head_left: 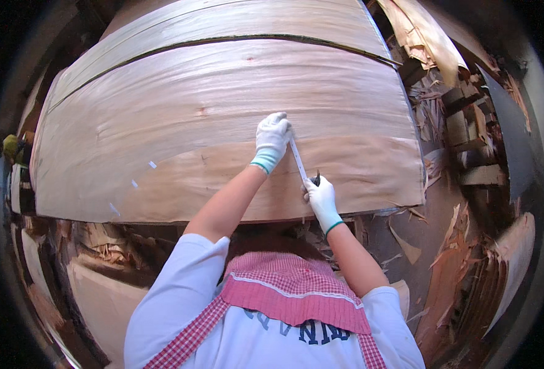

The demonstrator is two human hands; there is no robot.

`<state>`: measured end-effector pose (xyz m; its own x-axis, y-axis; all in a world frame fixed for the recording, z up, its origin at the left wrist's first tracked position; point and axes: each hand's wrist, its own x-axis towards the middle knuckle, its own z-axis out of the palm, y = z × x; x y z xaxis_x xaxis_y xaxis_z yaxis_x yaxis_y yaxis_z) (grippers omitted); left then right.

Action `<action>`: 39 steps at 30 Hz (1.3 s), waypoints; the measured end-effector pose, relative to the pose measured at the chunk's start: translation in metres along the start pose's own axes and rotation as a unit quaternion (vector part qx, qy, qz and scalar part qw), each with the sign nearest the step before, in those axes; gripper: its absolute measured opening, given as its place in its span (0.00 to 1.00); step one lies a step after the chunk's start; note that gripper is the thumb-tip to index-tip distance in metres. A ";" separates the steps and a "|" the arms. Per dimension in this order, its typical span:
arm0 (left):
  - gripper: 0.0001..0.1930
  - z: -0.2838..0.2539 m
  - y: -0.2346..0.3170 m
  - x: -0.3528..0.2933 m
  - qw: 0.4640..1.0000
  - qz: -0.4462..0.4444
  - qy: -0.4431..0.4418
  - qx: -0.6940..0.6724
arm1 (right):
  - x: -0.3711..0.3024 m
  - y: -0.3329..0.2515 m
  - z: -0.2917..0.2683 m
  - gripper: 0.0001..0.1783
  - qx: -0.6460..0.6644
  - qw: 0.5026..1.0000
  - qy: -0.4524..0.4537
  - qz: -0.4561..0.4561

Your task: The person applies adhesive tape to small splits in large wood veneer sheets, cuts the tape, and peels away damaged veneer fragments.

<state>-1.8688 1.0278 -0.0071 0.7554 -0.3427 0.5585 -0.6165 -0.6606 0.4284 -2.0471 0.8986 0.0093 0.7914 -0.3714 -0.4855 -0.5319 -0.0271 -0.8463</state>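
A broad sheet of pale wood veneer (pixel 161 123) lies before me, with a browner, overlapping piece of veneer (pixel 358 163) along its near edge. Between my hands runs a narrow white strip of tape (pixel 297 158) with small marks along it. My left hand (pixel 272 136), in a white glove with a green cuff, pinches its far end against the veneer. My right hand (pixel 322 200), gloved alike, is closed near the strip's lower end at the near edge. A small black object (pixel 317 178) sticks up from its fingers; its kind is hidden.
Short white tape pieces (pixel 135 184) lie on the veneer at the left. A dark gap (pixel 222 40) crosses the far part of the stack. Torn veneer scraps (pixel 450 264) and wooden blocks (pixel 468 132) are on the right. A grey panel (pixel 508 132) leans beyond them.
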 end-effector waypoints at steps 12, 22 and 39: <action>0.30 0.001 0.055 -0.001 0.960 -0.065 -0.229 0.150 | 0.081 -0.033 -0.121 0.12 -0.128 0.980 0.055 -0.144; 0.26 0.074 0.122 0.036 0.925 0.182 -0.326 0.071 | 0.121 -0.042 -0.188 0.16 -0.356 0.916 0.082 -0.167; 0.28 0.184 0.216 0.101 0.929 0.211 -0.303 0.028 | 0.216 -0.052 -0.328 0.23 -0.273 0.954 0.119 -0.033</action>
<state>-1.8846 0.7276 0.0117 0.4454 -0.8811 0.1590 -0.8866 -0.4092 0.2155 -1.9474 0.5151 0.0201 0.7723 -0.5506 -0.3168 -0.6126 -0.5136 -0.6008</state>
